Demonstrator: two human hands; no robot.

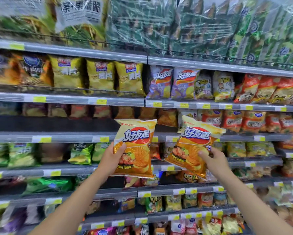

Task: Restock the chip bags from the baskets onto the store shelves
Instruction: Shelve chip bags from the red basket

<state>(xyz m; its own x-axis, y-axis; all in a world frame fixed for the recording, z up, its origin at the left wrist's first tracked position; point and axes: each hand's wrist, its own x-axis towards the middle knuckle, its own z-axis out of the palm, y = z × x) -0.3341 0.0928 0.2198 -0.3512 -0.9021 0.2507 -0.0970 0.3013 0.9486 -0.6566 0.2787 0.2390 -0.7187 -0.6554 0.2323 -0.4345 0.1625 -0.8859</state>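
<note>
I hold up two orange-yellow chip bags in front of the store shelves. My left hand (112,158) grips the left chip bag (135,146) by its lower left side, thumb on the front; the bag stands nearly upright. My right hand (213,159) grips the right chip bag (194,146) at its lower right edge; that bag tilts to the right. Both bags hang before the middle shelf (71,138), whose left stretch is dark with its bags set far back. No basket is in view.
Purple bags of the same brand (172,83) stand on the upper shelf (210,105). Yellow bags (100,76) fill the shelf to their left, red bags (254,122) the right. Green bags (81,153) sit lower left. Wrapped bulk packs (193,26) lie on top.
</note>
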